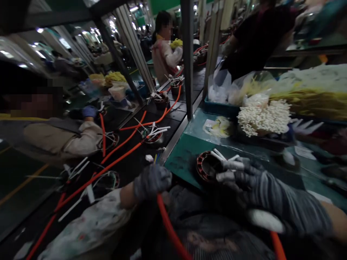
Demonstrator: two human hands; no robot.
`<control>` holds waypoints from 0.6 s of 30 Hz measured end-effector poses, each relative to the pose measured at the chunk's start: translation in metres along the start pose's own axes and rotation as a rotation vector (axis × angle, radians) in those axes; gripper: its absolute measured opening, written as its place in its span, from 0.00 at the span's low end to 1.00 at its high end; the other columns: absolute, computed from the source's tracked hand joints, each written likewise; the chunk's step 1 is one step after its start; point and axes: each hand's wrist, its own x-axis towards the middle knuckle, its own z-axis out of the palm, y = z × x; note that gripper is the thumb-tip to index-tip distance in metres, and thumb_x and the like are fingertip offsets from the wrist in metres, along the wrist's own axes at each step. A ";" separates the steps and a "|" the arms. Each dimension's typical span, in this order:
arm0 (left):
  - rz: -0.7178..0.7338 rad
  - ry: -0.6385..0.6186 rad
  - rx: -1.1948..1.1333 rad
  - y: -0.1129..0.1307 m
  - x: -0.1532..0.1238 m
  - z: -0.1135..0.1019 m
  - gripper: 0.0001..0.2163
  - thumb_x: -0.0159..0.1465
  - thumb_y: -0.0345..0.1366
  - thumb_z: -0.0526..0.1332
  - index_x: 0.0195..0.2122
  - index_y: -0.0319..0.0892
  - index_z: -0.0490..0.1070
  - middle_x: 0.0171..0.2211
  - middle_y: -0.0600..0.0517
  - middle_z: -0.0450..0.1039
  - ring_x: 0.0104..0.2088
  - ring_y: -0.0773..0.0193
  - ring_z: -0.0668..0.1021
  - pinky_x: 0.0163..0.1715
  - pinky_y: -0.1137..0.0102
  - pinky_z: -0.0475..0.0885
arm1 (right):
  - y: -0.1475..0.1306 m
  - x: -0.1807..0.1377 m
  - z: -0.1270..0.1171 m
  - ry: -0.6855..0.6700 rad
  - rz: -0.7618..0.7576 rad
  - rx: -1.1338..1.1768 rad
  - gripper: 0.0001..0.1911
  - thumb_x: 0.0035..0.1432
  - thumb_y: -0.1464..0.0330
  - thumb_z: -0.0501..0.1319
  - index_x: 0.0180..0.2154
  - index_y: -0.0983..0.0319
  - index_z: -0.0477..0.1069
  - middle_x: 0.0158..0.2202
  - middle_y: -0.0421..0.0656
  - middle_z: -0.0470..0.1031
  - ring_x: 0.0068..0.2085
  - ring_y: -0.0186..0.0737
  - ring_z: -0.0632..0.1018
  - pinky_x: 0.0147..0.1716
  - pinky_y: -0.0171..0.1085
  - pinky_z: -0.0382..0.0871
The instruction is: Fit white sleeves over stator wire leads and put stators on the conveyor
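My left hand [153,182], in a grey knit glove, is closed in a fist round an orange-red cable [169,220]. Thin coloured wire ends and a small white connector [149,158] stick out above the fist. My right hand [244,175], in a striped grey glove with pale fingertips, has its fingers curled at the right side of a ring-shaped motor stator [202,166]. The stator lies on the green bench top near its front edge, with white sleeved leads [219,154] rising beside my fingers. Blur hides the exact finger contact.
A dark conveyor [173,119] on my left carries several wired stators [151,133] and long orange cables [127,153]. A metal post [187,57] stands at the bench edge. White sleeves [264,117] and yellow sleeving [311,101] lie behind my right hand. A co-worker's arm [81,139] reaches in opposite.
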 end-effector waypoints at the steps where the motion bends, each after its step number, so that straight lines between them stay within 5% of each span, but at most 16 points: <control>1: 0.121 -0.017 -0.031 0.001 0.019 0.018 0.08 0.70 0.41 0.64 0.33 0.46 0.75 0.31 0.52 0.80 0.30 0.62 0.78 0.27 0.68 0.72 | -0.009 -0.012 0.001 -0.006 0.014 -0.053 0.18 0.71 0.54 0.58 0.52 0.51 0.82 0.65 0.43 0.77 0.73 0.54 0.68 0.73 0.53 0.61; 4: 0.511 -0.097 -0.065 0.008 0.062 0.044 0.11 0.67 0.47 0.67 0.36 0.45 0.77 0.33 0.49 0.81 0.28 0.60 0.78 0.22 0.65 0.70 | -0.018 -0.043 0.006 0.051 0.121 -0.220 0.19 0.70 0.53 0.58 0.49 0.52 0.83 0.62 0.46 0.79 0.68 0.55 0.71 0.68 0.52 0.66; 6: 0.667 -0.038 -0.065 0.005 0.084 0.043 0.15 0.68 0.51 0.67 0.44 0.45 0.80 0.45 0.46 0.84 0.38 0.57 0.82 0.32 0.63 0.77 | -0.016 -0.052 0.005 0.089 0.200 -0.298 0.16 0.69 0.58 0.59 0.47 0.54 0.83 0.59 0.49 0.80 0.62 0.55 0.75 0.60 0.52 0.73; 10: 0.596 0.170 0.038 -0.012 0.125 0.038 0.15 0.77 0.45 0.60 0.60 0.50 0.75 0.65 0.48 0.76 0.64 0.57 0.77 0.65 0.58 0.73 | -0.001 -0.050 -0.001 0.032 0.263 -0.308 0.14 0.68 0.63 0.60 0.49 0.56 0.82 0.54 0.51 0.82 0.50 0.54 0.80 0.49 0.50 0.80; 14: 0.534 0.229 0.174 -0.009 0.149 0.045 0.14 0.75 0.26 0.58 0.55 0.48 0.77 0.59 0.49 0.81 0.62 0.63 0.80 0.68 0.62 0.72 | 0.028 -0.063 -0.002 -0.004 0.208 -0.350 0.16 0.70 0.66 0.58 0.52 0.54 0.82 0.51 0.49 0.84 0.47 0.51 0.82 0.46 0.50 0.80; 18: 0.568 0.338 0.146 -0.004 0.156 0.043 0.12 0.73 0.24 0.60 0.50 0.46 0.78 0.56 0.48 0.83 0.59 0.63 0.82 0.69 0.62 0.73 | 0.039 -0.075 0.006 0.055 0.104 -0.458 0.20 0.73 0.72 0.56 0.56 0.47 0.80 0.54 0.40 0.85 0.51 0.44 0.83 0.50 0.47 0.80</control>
